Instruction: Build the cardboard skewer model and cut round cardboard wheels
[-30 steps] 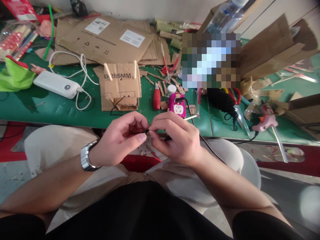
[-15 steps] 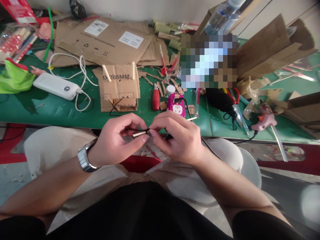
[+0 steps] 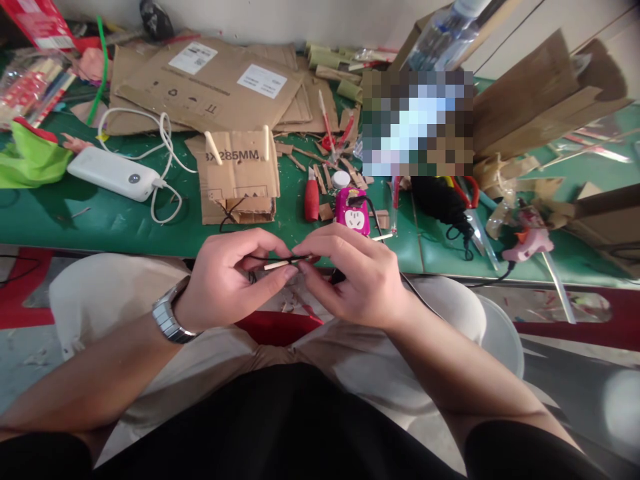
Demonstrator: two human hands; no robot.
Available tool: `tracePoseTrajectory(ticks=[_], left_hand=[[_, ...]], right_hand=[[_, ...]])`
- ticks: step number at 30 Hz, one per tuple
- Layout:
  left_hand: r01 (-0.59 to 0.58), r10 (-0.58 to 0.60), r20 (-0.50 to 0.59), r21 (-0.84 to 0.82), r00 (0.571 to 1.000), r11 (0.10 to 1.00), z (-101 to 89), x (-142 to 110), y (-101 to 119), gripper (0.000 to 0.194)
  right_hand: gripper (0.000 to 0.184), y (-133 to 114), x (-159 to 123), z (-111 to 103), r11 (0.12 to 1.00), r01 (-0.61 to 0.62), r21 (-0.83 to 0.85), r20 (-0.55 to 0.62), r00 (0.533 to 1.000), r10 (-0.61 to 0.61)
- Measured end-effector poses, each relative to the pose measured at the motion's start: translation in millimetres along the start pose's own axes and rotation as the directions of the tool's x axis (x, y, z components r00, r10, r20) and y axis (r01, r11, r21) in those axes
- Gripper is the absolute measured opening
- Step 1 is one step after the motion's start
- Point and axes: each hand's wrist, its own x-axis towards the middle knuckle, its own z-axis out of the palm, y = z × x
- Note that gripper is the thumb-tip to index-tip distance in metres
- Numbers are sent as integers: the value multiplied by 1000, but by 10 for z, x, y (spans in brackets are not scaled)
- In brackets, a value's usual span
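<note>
My left hand [image 3: 233, 283], with a metal watch on its wrist, pinches a short pale wooden stick [image 3: 275, 265] between thumb and fingers. A thin black cord [image 3: 273, 258] runs along the stick and across to my right hand [image 3: 357, 273]. That hand is closed, its thumb and fingertips pinching the cord; the fingers partly hide the stick's right end. Both hands are held over my lap at the table's front edge. Just beyond them stands a small cardboard structure [image 3: 240, 177] with two pale sticks poking up and a black cord at its front.
On the green table [image 3: 165, 237] are a white power bank [image 3: 111, 175], a red-handled knife [image 3: 311, 200], a purple socket adapter [image 3: 353, 210] and flat cardboard [image 3: 200, 87]. A pink glue gun [image 3: 527, 247] lies at the right, near a cardboard box [image 3: 545, 100].
My fingertips have shifted slightly, and more of the black cord shows between the hands. The stick has tilted a little closer to level. Things on the table have not moved.
</note>
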Motion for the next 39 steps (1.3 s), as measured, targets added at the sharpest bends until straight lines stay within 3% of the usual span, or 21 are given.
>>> tracePoseTrajectory(ticks=[10, 39], left_hand=[[-88, 94, -64, 91, 994, 992, 4, 3, -27, 12], [-79, 101, -187, 120, 977, 990, 18, 2, -96, 16]], right_hand=[[16, 44, 16, -34, 1000, -1, -20, -4, 1000, 1], [11, 185, 52, -177, 994, -7, -106, 32, 999, 11]])
